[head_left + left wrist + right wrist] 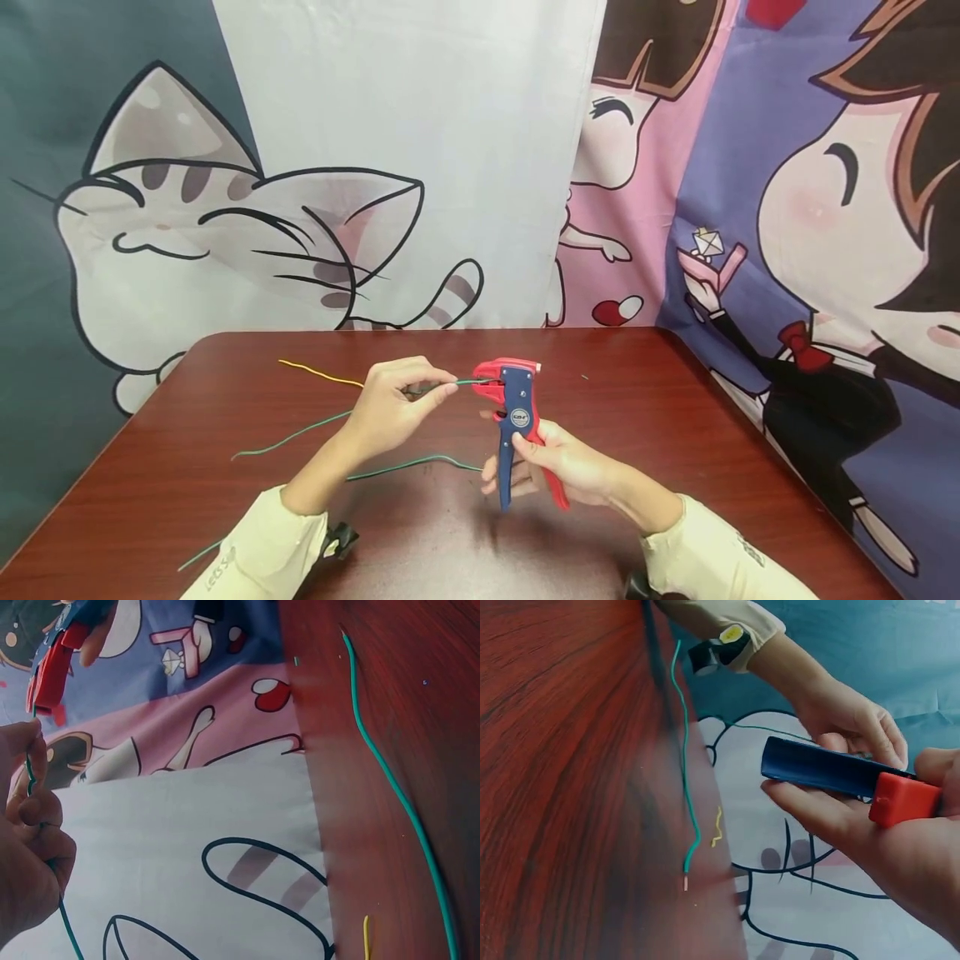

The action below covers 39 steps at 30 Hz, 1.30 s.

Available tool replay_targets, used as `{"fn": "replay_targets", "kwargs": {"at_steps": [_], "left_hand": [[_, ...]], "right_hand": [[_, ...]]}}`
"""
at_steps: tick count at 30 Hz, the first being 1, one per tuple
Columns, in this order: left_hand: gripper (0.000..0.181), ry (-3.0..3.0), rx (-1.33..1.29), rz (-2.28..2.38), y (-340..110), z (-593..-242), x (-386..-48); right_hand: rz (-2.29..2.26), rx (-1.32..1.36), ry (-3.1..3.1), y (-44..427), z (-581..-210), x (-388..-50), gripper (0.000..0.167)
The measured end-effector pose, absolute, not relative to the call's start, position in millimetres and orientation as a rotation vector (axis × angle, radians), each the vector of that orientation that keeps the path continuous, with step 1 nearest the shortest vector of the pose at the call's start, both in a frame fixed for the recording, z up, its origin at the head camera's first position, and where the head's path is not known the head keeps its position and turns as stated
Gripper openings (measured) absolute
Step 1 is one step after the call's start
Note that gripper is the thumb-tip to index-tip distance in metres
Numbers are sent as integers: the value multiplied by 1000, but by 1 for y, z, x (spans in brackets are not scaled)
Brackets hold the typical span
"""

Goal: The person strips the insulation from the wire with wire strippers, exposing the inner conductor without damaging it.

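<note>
My left hand [393,404] pinches a green wire [288,437] between thumb and index finger. The wire's front end runs into the jaws of a red and blue wire stripper [517,408], and its tail trails out behind the hand to the left. My right hand [566,462] holds the stripper upright by its handles, the thumb lying over the blue one. In the left wrist view, the other fingers of the left hand [34,832] curl around the wire. From the right wrist, the blue handle [825,765] lies across the fingers. The wire's tip inside the jaws is hidden.
A second green wire [420,461] lies on the brown table [637,400], passing behind the left forearm; its end shows bare copper [686,883]. Farther back is a yellow wire [318,372]. A tiny green scrap [585,377] lies to the right. Cartoon-printed cloth [465,167] hangs behind the table.
</note>
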<state>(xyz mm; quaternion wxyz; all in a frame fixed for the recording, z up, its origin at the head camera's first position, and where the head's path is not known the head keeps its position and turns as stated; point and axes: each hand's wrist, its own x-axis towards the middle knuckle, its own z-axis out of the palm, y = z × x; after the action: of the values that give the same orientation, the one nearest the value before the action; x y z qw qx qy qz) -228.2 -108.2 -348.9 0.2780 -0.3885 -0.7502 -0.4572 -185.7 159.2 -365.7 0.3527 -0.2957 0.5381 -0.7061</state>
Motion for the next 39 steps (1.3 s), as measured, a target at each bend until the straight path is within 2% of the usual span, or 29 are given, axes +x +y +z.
{"fn": "replay_targets", "kwargs": {"at_steps": [11,19,30,39], "left_hand": [[13,-2026,-1023,-1208,-108,-348,-227],[9,-2045,-1033,-1209,-109,-350,-227],[9,-2027,-1055,-1205,-109,-350,-226],[11,-1990,-1075,-1216,-107,-350,-228]], "right_hand": [[-1926,-898,1335,154,-370,-187,20],[-1893,-922,1274,158,-372,-187,23],[-1910,-924,1333,152,-373,-185,14],[-1937,-933,1269,149,-376,-186,20]]}}
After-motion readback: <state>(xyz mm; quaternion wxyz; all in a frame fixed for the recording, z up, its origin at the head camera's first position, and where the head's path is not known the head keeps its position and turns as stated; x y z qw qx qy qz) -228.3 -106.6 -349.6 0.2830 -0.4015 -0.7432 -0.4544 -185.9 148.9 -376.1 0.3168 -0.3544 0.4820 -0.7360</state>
